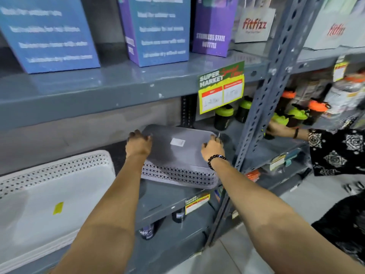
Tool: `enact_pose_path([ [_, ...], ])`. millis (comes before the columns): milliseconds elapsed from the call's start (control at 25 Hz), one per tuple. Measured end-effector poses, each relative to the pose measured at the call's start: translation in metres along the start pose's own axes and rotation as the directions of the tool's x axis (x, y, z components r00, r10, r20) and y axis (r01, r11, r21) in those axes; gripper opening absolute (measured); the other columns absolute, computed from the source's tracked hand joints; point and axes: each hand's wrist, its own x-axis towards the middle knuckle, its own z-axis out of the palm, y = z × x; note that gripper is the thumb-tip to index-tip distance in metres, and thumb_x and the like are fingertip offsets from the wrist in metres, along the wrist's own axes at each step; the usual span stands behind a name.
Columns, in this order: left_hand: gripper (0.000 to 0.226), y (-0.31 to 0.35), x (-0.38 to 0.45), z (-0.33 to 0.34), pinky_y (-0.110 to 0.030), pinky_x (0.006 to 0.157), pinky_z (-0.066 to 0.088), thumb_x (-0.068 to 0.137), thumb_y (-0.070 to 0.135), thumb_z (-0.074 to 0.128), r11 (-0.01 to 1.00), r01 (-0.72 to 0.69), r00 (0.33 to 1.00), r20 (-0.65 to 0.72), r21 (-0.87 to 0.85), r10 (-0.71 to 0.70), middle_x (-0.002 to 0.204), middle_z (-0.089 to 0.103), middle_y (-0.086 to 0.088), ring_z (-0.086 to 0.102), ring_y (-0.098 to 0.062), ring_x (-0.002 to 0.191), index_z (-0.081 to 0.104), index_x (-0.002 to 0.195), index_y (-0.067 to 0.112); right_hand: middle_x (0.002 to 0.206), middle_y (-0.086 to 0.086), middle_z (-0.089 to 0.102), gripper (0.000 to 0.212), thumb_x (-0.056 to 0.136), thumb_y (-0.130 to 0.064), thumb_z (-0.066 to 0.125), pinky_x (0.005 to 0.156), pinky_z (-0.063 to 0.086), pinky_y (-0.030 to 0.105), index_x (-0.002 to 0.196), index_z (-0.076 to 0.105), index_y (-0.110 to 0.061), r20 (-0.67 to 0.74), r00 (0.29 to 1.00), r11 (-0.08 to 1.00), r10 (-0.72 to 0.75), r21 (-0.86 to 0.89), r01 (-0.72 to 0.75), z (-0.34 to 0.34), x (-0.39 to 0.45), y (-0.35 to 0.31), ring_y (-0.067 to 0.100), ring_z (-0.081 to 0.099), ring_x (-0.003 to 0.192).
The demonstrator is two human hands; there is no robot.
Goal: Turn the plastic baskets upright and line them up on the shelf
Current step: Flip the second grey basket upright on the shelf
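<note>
A grey plastic basket (177,155) lies upside down on the grey metal shelf (162,196), its flat bottom up with a white sticker on it and its perforated wall facing me. My left hand (138,144) grips its far left corner. My right hand (212,149), with a black bead bracelet at the wrist, grips its far right corner. To the left, a stack of white perforated baskets (49,194) also lies bottom up, with a yellow sticker on top.
The upper shelf (118,84) hangs low over the baskets, carrying blue and purple boxes (158,30) and a price sign (221,88). A perforated steel upright (262,91) stands just right of my right hand. Another person's hand (276,129) reaches among shaker bottles (223,116) beyond it.
</note>
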Motion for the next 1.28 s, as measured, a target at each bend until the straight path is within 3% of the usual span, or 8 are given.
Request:
enact_pose_path([
  [320,0.059,-0.014,0.03,0.013,-0.047,0.108,0.039,0.092,0.057,0.034,0.974,0.215,0.945,0.236,0.069,-0.225,0.139,0.051,-0.018,0.048,-0.039,0.127,0.054,0.131,0.017,0.146,0.024,0.033,0.06,0.097,-0.031,0.037,0.104,0.039,0.044,0.145,0.02,0.001,0.129,0.962,0.939,0.241,0.219,-0.265,0.003,0.033,0.0,0.039,0.041,0.131],
  [480,0.052,-0.016,0.024,0.007,-0.041,0.102,0.041,0.097,0.047,0.038,0.974,0.223,0.964,0.155,-0.034,-0.215,0.135,0.055,-0.021,0.051,-0.04,0.123,0.059,0.127,0.011,0.148,0.023,0.034,0.064,0.098,-0.039,0.029,0.105,0.037,0.045,0.145,0.02,0.003,0.168,0.915,0.857,0.366,0.322,-0.402,-0.002,0.037,-0.011,0.037,0.04,0.134],
  [680,0.059,-0.015,0.015,-0.015,-0.043,0.1,0.041,0.096,0.047,0.039,0.953,0.229,0.97,-0.038,-0.2,-0.241,0.13,0.054,-0.028,0.051,-0.043,0.121,0.049,0.128,-0.001,0.145,0.024,0.036,0.057,0.098,-0.038,0.034,0.103,0.038,0.042,0.142,0.032,-0.001,-0.002,0.943,0.744,0.334,0.614,-0.262,-0.015,0.027,-0.034,0.039,0.042,0.13],
  [840,0.049,-0.021,0.014,-0.043,-0.04,0.095,0.044,0.1,0.038,0.033,0.884,0.098,0.919,-0.299,-0.457,-0.257,0.124,0.06,-0.027,0.056,-0.04,0.116,0.059,0.12,0.001,0.128,0.016,0.056,0.048,0.095,-0.039,0.043,0.093,0.044,0.036,0.129,0.054,-0.008,-0.177,0.915,0.388,0.363,0.921,0.024,-0.031,0.023,-0.054,0.032,0.054,0.116],
  [960,0.057,-0.032,-0.001,-0.056,-0.04,0.081,0.047,0.101,0.037,0.031,0.81,0.103,0.848,-0.375,-0.577,-0.375,0.101,0.066,-0.03,0.062,-0.038,0.096,0.065,0.093,-0.007,0.098,0.003,0.063,0.04,0.089,-0.049,0.049,0.084,0.044,0.028,0.104,0.067,-0.017,-0.082,0.909,0.068,0.409,0.996,0.06,-0.041,0.018,-0.057,0.02,0.057,0.091],
  [1080,0.059,-0.046,-0.026,-0.056,-0.039,0.07,0.038,0.101,0.038,0.031,0.778,0.222,0.828,-0.307,-0.588,-0.468,0.079,0.054,-0.024,0.051,-0.03,0.077,0.056,0.072,-0.007,0.064,0.002,0.05,0.044,0.086,-0.056,0.051,0.063,0.037,0.028,0.067,0.056,-0.016,-0.011,0.892,0.082,0.453,0.996,-0.029,-0.036,0.005,-0.046,0.018,0.044,0.061],
  [1160,0.056,-0.059,-0.038,-0.052,-0.039,0.069,0.037,0.099,0.039,0.036,0.786,0.297,0.848,-0.228,-0.542,-0.478,0.077,0.053,-0.02,0.05,-0.028,0.075,0.051,0.064,-0.002,0.057,0.002,0.049,0.043,0.087,-0.048,0.054,0.064,0.036,0.029,0.057,0.052,-0.018,0.01,0.884,0.15,0.467,0.985,-0.09,-0.028,-0.005,-0.036,0.02,0.046,0.06],
  [1280,0.043,-0.069,-0.042,-0.051,-0.043,0.077,0.053,0.092,0.039,0.048,0.801,0.284,0.893,-0.158,-0.526,-0.42,0.077,0.062,-0.018,0.063,-0.033,0.075,0.06,0.07,0.003,0.102,0.016,0.07,0.033,0.088,-0.035,0.055,0.077,0.043,0.031,0.098,0.07,-0.007,0.002,0.857,0.358,0.516,0.908,-0.218,-0.017,-0.013,-0.018,0.034,0.062,0.098],
])
